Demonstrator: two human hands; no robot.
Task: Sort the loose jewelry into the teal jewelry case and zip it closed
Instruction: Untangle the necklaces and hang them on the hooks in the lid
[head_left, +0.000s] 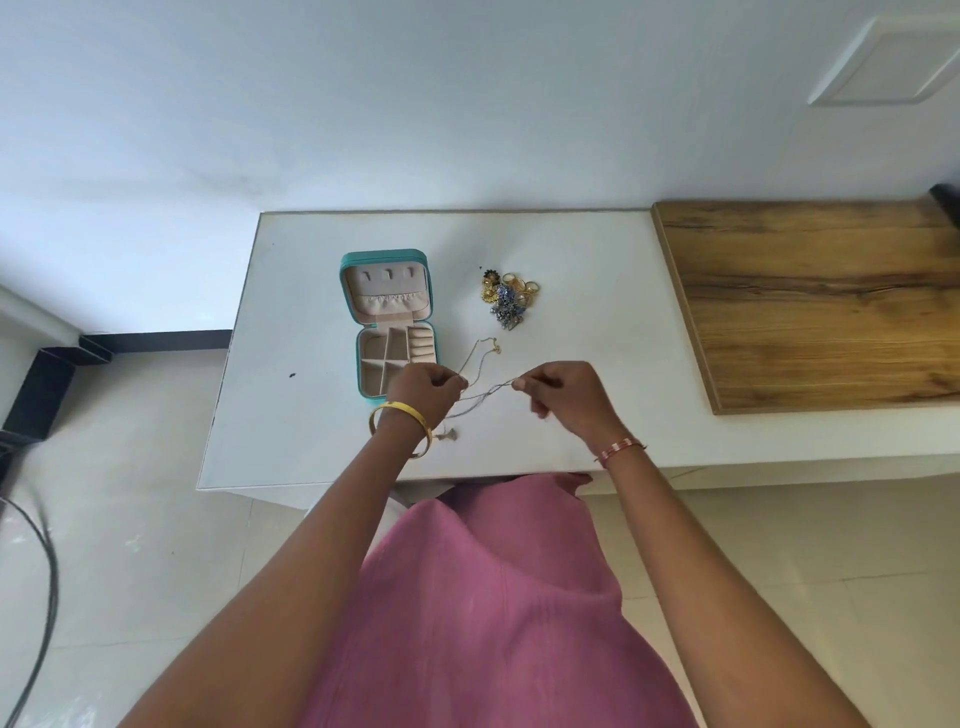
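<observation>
Both arms reach forward, bare to the wrists. The left hand (422, 391) and right hand (563, 396) are held close together, knuckles up, each with thumb and forefinger pinched, remaining fingers curled.

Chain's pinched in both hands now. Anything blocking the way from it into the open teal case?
Nothing visible does. The chain hangs between the left hand and right hand, just right of the teal case, whose lid lies open. The left hand overlaps the case's near right corner; the jewelry pile sits off to the right.
</observation>
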